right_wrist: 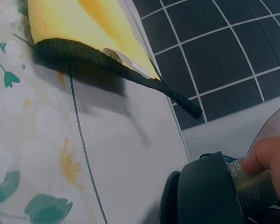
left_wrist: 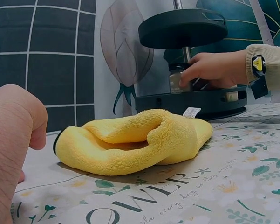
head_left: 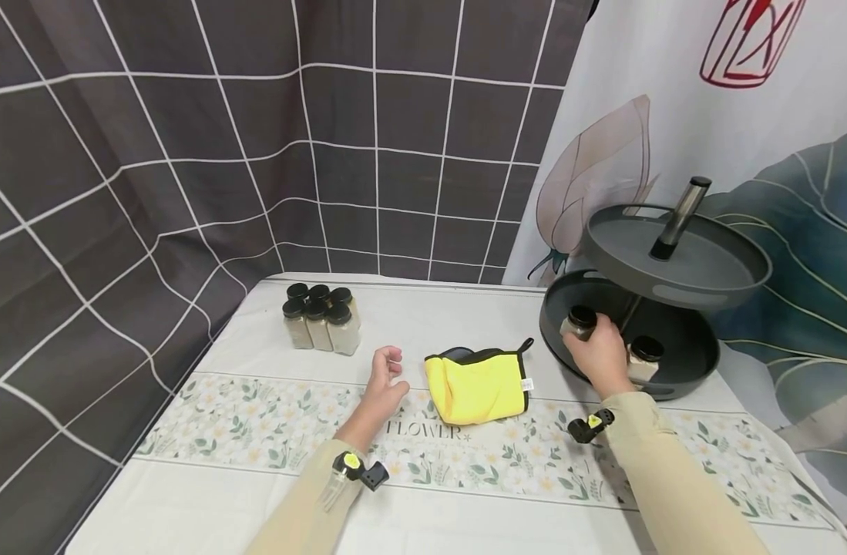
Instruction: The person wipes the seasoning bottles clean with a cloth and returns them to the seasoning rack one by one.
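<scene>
With thumb and fingers, my right hand (head_left: pixel 601 358) grips a square spice jar (head_left: pixel 579 324) with a black lid. Its label (right_wrist: pixel 237 169) reads black pepper in the right wrist view. The jar is at the left part of the lower tray (head_left: pixel 687 331) of a dark two-tier stand; whether its base touches the tray cannot be told. A second black-lidded jar (head_left: pixel 644 359) stands on that tray, right of the hand. My left hand (head_left: pixel 381 391) holds nothing, its fingers loosely bent, just left of a folded yellow cloth (head_left: pixel 480 388) with black edging.
Several black-lidded jars (head_left: pixel 319 320) stand grouped at the back left of the table. The stand's upper tray (head_left: pixel 714 258) overhangs the lower one, with a metal post (head_left: pixel 687 210) rising through it. A dark tiled-pattern curtain (head_left: pixel 409 185) hangs behind the table.
</scene>
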The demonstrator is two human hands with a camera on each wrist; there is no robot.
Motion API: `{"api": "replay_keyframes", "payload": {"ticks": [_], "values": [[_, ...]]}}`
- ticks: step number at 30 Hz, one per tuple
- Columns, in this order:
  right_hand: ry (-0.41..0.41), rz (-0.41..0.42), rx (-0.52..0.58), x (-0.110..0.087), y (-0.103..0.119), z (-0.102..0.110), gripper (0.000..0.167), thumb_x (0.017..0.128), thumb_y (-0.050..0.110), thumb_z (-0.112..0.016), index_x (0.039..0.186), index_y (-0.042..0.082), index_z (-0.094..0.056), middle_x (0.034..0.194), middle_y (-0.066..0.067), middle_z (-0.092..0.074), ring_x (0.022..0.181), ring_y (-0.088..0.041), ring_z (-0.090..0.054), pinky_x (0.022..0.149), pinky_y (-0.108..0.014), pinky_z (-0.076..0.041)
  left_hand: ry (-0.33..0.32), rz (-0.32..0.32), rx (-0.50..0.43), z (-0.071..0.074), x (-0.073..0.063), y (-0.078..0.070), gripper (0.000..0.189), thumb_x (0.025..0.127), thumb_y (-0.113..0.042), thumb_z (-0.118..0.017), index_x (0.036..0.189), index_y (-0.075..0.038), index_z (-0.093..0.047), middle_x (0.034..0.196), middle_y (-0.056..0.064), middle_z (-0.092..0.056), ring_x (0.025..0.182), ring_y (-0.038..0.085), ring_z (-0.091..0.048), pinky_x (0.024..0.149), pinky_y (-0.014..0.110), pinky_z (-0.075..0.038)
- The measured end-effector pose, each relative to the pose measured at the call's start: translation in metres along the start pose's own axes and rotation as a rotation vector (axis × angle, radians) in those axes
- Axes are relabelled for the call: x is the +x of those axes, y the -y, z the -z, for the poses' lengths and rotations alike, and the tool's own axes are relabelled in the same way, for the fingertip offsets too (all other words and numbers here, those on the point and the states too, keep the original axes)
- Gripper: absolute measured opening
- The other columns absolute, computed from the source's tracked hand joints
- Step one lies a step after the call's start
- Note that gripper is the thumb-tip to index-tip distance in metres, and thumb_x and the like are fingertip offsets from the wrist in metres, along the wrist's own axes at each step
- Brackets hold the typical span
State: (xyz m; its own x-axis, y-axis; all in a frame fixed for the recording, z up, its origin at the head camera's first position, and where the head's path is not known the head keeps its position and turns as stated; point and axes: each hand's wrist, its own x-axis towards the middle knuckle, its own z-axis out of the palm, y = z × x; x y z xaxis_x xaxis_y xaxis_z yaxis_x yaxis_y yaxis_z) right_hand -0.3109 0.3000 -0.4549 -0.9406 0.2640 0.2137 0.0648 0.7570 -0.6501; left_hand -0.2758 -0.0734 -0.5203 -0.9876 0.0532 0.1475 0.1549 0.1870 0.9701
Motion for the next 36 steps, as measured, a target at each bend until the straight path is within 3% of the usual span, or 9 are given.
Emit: {"api": "replay_keyframes", "payload": {"ticks": [10,14,18,23,25,28,31,34,36], "values": [[0.103,0.091,-0.008,-0.008,-0.023,0.022,0.071,0.094,0.022,-0.061,0.149,-0.011,-0.031,0.140,-0.039,-0.043,0.122,-0.054,-0.045,0.097,-0.068,-0.042,0.001,0.010,0.020,0.001,-0.001,-0.003,0.059,0.076,0.006,-0.050,0.132,-0.005,-0.037,0.132,0.015,-0.040,0.121,0.032,-0.044,0.111,0.053,-0.038],[0.178,0.109,-0.012,-0.010,-0.037,0.037,0.072,0.095,0.023,-0.061,0.150,-0.010,-0.028,0.132,-0.036,-0.047,0.105,-0.048,-0.052,0.083,-0.061,-0.048,0.001,0.020,0.020,0.001,-0.001,-0.004,0.059,0.075,0.006,-0.051,0.132,-0.005,-0.037,0.132,0.014,-0.041,0.121,0.031,-0.044,0.110,0.052,-0.038],[0.272,0.109,-0.012,-0.012,-0.052,0.055,0.075,0.098,0.027,-0.060,0.153,-0.009,-0.023,0.121,-0.031,-0.050,0.093,-0.039,-0.051,0.074,-0.048,-0.047,0.005,0.021,0.019,0.001,0.000,-0.004,0.059,0.075,0.007,-0.051,0.131,-0.005,-0.038,0.132,0.014,-0.041,0.121,0.032,-0.044,0.111,0.052,-0.037],[0.325,0.145,-0.001,-0.013,-0.064,0.072,0.078,0.099,0.030,-0.061,0.153,-0.009,-0.020,0.125,-0.033,-0.046,0.098,-0.041,-0.049,0.076,-0.051,-0.046,-0.004,0.027,0.027,0.001,0.001,-0.003,0.058,0.075,0.007,-0.051,0.131,-0.006,-0.039,0.131,0.014,-0.042,0.120,0.031,-0.045,0.110,0.050,-0.039],[0.313,0.164,0.030,-0.016,-0.065,0.075,0.079,0.099,0.026,-0.062,0.155,-0.008,-0.017,0.134,-0.037,-0.040,0.107,-0.047,-0.047,0.081,-0.058,-0.046,-0.020,0.031,0.043,0.001,-0.001,-0.003,0.057,0.075,0.007,-0.052,0.129,-0.006,-0.040,0.126,0.013,-0.043,0.114,0.028,-0.047,0.105,0.047,-0.043],[0.187,0.221,0.011,-0.027,-0.058,0.077,0.081,0.097,0.021,-0.063,0.156,-0.006,-0.014,0.143,-0.040,-0.032,0.120,-0.055,-0.041,0.088,-0.069,-0.041,-0.107,0.007,0.078,0.001,-0.004,-0.002,0.049,0.076,0.008,-0.052,0.122,-0.007,-0.044,0.113,0.011,-0.044,0.099,0.024,-0.047,0.089,0.037,-0.045],[-0.076,0.333,-0.026,-0.039,-0.044,0.071,0.075,0.093,0.016,-0.065,0.153,-0.006,-0.026,0.143,-0.039,-0.035,0.126,-0.057,-0.038,0.095,-0.073,-0.036,-0.270,-0.082,0.100,0.004,-0.006,-0.001,0.039,0.076,0.010,-0.052,0.113,-0.002,-0.045,0.103,0.010,-0.043,0.091,0.026,-0.043,0.082,0.034,-0.041],[-0.310,0.491,-0.035,-0.048,-0.029,0.057,0.060,0.088,0.011,-0.066,0.140,-0.008,-0.045,0.135,-0.035,-0.044,0.121,-0.054,-0.042,0.096,-0.067,-0.037,-0.451,-0.202,0.087,0.015,-0.004,0.002,0.035,0.077,0.012,-0.053,0.110,0.005,-0.046,0.106,0.015,-0.044,0.097,0.035,-0.045,0.088,0.040,-0.041],[-0.381,0.596,-0.015,-0.051,-0.021,0.044,0.052,0.084,0.007,-0.066,0.131,-0.009,-0.052,0.129,-0.034,-0.048,0.117,-0.053,-0.044,0.095,-0.064,-0.038,-0.559,-0.231,0.070,0.029,0.000,0.003,0.036,0.079,0.011,-0.054,0.114,0.007,-0.043,0.112,0.018,-0.043,0.105,0.038,-0.044,0.094,0.044,-0.039]]}}
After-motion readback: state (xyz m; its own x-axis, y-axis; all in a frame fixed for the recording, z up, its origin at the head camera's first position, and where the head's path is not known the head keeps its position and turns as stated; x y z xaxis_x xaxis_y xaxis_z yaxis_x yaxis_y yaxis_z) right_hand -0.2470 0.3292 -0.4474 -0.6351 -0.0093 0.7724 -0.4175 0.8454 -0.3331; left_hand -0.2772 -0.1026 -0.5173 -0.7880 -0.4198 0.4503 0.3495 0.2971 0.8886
